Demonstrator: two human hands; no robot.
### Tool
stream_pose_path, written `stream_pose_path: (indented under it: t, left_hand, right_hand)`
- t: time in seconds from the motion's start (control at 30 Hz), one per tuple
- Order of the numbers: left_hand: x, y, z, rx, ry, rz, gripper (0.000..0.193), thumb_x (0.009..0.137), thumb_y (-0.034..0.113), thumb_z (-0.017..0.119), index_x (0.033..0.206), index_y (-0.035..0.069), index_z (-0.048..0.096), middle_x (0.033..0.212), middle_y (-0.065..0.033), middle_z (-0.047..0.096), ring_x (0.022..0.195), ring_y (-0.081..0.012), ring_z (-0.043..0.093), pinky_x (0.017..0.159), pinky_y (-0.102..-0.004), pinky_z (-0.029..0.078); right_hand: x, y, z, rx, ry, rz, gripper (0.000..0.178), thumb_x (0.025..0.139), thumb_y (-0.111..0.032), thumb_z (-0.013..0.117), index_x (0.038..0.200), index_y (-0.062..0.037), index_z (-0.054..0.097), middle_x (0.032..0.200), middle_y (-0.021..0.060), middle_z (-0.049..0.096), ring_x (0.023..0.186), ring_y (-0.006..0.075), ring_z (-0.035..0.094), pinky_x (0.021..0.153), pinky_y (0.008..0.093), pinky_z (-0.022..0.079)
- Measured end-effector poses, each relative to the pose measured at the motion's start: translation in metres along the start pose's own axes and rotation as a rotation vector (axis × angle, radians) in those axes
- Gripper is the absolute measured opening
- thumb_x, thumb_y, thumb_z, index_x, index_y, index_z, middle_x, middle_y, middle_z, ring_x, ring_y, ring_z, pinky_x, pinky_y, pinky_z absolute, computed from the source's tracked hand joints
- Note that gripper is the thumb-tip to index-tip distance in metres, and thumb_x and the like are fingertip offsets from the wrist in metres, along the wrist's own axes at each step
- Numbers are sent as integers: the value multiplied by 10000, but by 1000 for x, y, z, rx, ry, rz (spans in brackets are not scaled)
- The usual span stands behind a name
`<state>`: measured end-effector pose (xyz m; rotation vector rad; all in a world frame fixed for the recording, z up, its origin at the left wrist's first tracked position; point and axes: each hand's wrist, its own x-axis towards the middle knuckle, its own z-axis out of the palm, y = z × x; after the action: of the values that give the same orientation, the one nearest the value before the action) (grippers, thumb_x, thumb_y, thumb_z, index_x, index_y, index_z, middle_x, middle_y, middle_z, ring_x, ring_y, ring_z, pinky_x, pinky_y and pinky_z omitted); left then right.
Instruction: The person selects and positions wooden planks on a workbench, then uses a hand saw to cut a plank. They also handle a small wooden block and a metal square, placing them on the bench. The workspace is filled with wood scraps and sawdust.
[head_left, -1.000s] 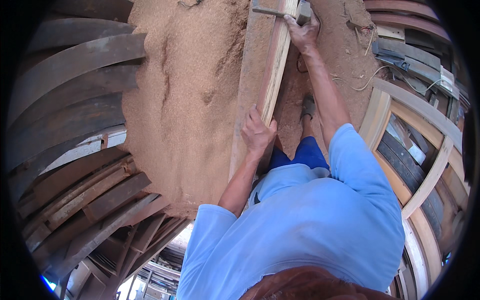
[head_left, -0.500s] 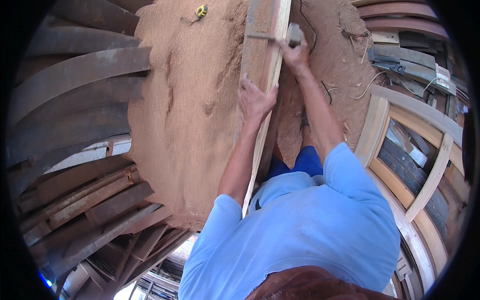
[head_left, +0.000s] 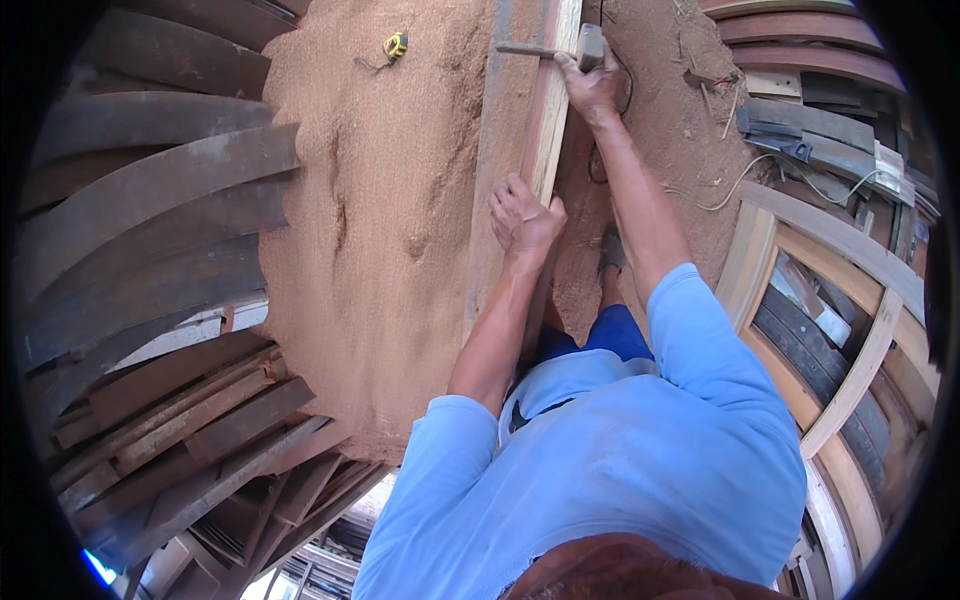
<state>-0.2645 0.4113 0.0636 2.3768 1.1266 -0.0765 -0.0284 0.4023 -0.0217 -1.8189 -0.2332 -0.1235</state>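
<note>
A long, pale wooden plank (head_left: 553,130) lies lengthwise on a sawdust-dusted bench beam (head_left: 500,140). My left hand (head_left: 527,218) is closed round the near end of this plank, fingers over its left side and thumb at the right. Farther up, my right hand (head_left: 593,85) grips what looks like a wooden marking gauge (head_left: 590,47). Its block sits at the plank's right side, and its thin stem reaches left across the top. The fingers partly cover the block.
Sawdust covers the surface at left, with a yellow-black tape measure (head_left: 396,46) on it. Dark boards (head_left: 150,170) are stacked along the left. At right stand a wooden frame (head_left: 850,380), a handsaw (head_left: 785,140) and a pale cord (head_left: 735,190).
The plank has slid away from me, so its near end now shows at my left hand. That hand has come nearer and curled round it. The gauge is slightly farther up.
</note>
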Motion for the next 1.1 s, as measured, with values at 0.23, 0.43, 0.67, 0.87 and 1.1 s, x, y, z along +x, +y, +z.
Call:
stream_pose_path:
  t: [0.23,0.43,0.67,0.87,1.1]
  left_hand:
    - [1,4,-2,8,-9,-11,623,698,279,808,1145,-11,485,1128,-252,559,1112,-426,524,943,-509,468]
    - [2,-1,1,-21,78,93,678,685,267,817,1195,-27,482,1106,-251,564,1099,-420,528,935,-499,471]
    - [0,-5,13,13,84,73,673,657,282,822,1179,-15,519,1085,-242,572,1035,-428,556,923,-501,472]
    - [3,4,6,85,22,-51,662,654,294,805,1181,0,532,1079,-243,588,1074,-428,543,961,-506,449]
    - [2,0,13,113,54,-46,733,659,346,806,1248,5,534,1146,-250,592,1144,-420,540,1003,-489,439]
  right_hand:
    - [-39,-9,-15,37,-93,100,524,804,-176,812,1256,-36,587,1014,120,727,914,227,699,840,360,547]
    - [-14,-36,-8,22,4,-18,558,793,-167,824,1271,-26,572,965,119,713,870,216,705,752,376,565]
    - [7,-14,-12,0,-90,-99,623,834,-157,809,1352,-18,491,1077,119,676,1024,212,657,902,360,527]
    - [-12,-9,-19,254,-211,215,577,823,-181,802,1300,-2,531,1119,106,688,1010,192,641,908,352,517]
    - [-13,-42,-76,260,-613,798,348,849,-234,790,1078,-6,662,932,40,683,815,127,640,712,320,526]
